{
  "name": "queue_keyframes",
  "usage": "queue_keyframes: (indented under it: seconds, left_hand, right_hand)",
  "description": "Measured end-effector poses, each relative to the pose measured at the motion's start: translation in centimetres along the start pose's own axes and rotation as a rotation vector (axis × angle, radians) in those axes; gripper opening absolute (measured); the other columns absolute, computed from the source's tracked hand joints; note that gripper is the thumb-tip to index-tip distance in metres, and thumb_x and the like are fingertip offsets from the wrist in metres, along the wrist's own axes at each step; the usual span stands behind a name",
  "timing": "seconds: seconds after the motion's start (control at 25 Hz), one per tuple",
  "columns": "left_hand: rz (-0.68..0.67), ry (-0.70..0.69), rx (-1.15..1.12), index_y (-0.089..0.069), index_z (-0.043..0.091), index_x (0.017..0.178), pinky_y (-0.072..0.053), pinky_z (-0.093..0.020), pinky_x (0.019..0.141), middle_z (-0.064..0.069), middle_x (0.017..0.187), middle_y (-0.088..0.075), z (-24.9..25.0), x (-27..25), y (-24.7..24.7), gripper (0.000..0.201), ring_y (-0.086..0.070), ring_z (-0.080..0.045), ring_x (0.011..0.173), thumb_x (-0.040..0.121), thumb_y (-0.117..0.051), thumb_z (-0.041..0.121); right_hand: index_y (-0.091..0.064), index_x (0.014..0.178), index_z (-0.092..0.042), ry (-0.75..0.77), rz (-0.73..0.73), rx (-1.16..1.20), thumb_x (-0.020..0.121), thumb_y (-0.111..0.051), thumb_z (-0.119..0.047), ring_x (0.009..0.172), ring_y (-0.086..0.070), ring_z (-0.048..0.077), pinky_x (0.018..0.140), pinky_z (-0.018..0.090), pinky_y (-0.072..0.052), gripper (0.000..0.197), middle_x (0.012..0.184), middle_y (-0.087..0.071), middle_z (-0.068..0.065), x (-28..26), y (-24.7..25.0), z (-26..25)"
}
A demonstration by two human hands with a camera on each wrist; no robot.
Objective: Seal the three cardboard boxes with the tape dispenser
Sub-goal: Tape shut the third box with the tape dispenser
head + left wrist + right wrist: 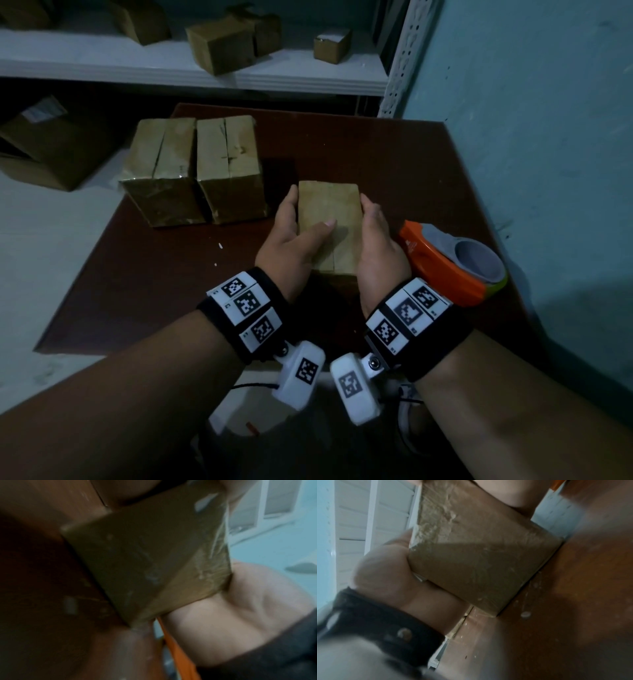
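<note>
Far left on the brown table (144, 274): two cardboard boxes (191, 171), side by side and touching. Centre: third box (330, 226), clasped between both hands. Left hand (291, 240) against its left side, thumb laid across the top, fingers together. Right hand (376, 246) flat along its right side, fingers together. Just right: orange tape dispenser (452, 263), untouched on the table.

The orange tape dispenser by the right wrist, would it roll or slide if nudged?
The tape dispenser lies on the table on its flat side, so it probably slides rather than rolls. Its shell looks like hard, smooth plastic, so likely stiff and a bit slippery. Its weight can't be judged.
</note>
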State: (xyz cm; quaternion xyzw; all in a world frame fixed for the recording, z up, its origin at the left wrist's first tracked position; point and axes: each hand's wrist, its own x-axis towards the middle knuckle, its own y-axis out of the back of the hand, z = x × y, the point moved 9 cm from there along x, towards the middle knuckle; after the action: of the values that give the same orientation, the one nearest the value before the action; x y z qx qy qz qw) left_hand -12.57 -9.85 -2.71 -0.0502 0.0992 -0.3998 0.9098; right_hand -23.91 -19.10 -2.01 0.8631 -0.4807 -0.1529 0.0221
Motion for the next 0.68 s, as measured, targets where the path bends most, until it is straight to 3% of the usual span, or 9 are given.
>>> queue_keyframes:
  seconds: [0.12, 0.24, 0.32, 0.4, 0.48, 0.56, 0.68]
  left_hand:
    - [-0.109, -0.03, 0.133, -0.01, 0.032, 0.167, -0.052, -0.027, 0.103, 0.012, 0.153, -0.043, 0.1, 0.1, 0.0, 0.127, -0.05, -0.005, 0.134, 0.069, -0.092, 0.033]
    - [-0.186, -0.048, 0.25, -0.002, 0.03, 0.167, -0.045, -0.021, 0.105, 0.017, 0.153, -0.035, 0.2, 0.5, 0.1, 0.147, -0.041, 0.004, 0.136, 0.055, -0.097, 0.036]
    - [-0.232, -0.03, 0.284, 0.004, 0.032, 0.167, -0.043, -0.026, 0.111, 0.02, 0.154, -0.032, 0.0, 0.5, 0.1, 0.156, -0.039, 0.004, 0.139, 0.051, -0.101, 0.039]
    - [-0.292, 0.005, 0.307, 0.012, 0.033, 0.166, -0.044, -0.014, 0.103, 0.032, 0.144, -0.029, -0.3, 0.5, -0.1, 0.163, -0.039, 0.021, 0.127, 0.052, -0.104, 0.031]
    - [-0.345, 0.04, 0.307, 0.02, 0.032, 0.163, -0.046, -0.002, 0.089, 0.037, 0.133, -0.023, -0.6, 0.7, -0.1, 0.157, -0.038, 0.037, 0.106, 0.06, -0.097, 0.008]
    - [-0.413, 0.066, 0.355, 0.028, 0.035, 0.16, -0.044, -0.002, 0.094, 0.037, 0.136, -0.019, -1.1, 0.8, 0.0, 0.159, -0.034, 0.034, 0.112, 0.061, -0.092, 0.001]
    - [-0.486, 0.072, 0.461, 0.039, 0.036, 0.153, -0.037, 0.003, 0.094, 0.04, 0.14, -0.011, -2.4, 1.4, 0.6, 0.166, -0.026, 0.011, 0.141, 0.062, -0.094, 0.0]
  right_hand:
    - [-0.05, 0.139, -0.064, -0.027, 0.005, 0.072, 0.081, -0.018, -0.098, 0.124, -0.063, 0.011, 0.108, 0.048, -0.051, 0.075, 0.144, -0.061, -0.013, -0.4, 0.1, 0.6]
    - [-0.049, 0.146, -0.058, -0.018, 0.0, 0.091, 0.089, -0.017, -0.089, 0.127, -0.061, 0.015, 0.112, 0.051, -0.047, 0.072, 0.147, -0.06, -0.009, -0.5, 0.2, 0.6]
    - [-0.049, 0.146, -0.058, -0.013, 0.009, 0.102, 0.091, -0.018, -0.088, 0.127, -0.061, 0.015, 0.112, 0.051, -0.047, 0.07, 0.147, -0.06, -0.009, -0.5, 0.0, 0.5]
    - [-0.052, 0.133, -0.068, -0.014, 0.011, 0.111, 0.078, -0.02, -0.101, 0.127, -0.062, 0.017, 0.111, 0.055, -0.047, 0.072, 0.145, -0.061, -0.01, -0.3, -0.3, 0.7]
    - [-0.053, 0.122, -0.076, -0.007, 0.019, 0.107, 0.068, -0.022, -0.107, 0.128, -0.062, 0.017, 0.111, 0.056, -0.047, 0.07, 0.145, -0.061, -0.012, 0.3, -0.3, 1.4]
    - [-0.051, 0.123, -0.077, -0.008, 0.02, 0.088, 0.072, -0.022, -0.104, 0.125, -0.062, 0.013, 0.109, 0.053, -0.048, 0.064, 0.142, -0.061, -0.015, 0.5, -0.2, 1.2]
    - [-0.044, 0.145, -0.062, -0.023, -0.013, 0.085, 0.097, -0.027, -0.08, 0.108, -0.06, 0.001, 0.098, 0.038, -0.052, 0.054, 0.128, -0.058, -0.022, 1.1, -0.2, 1.0]
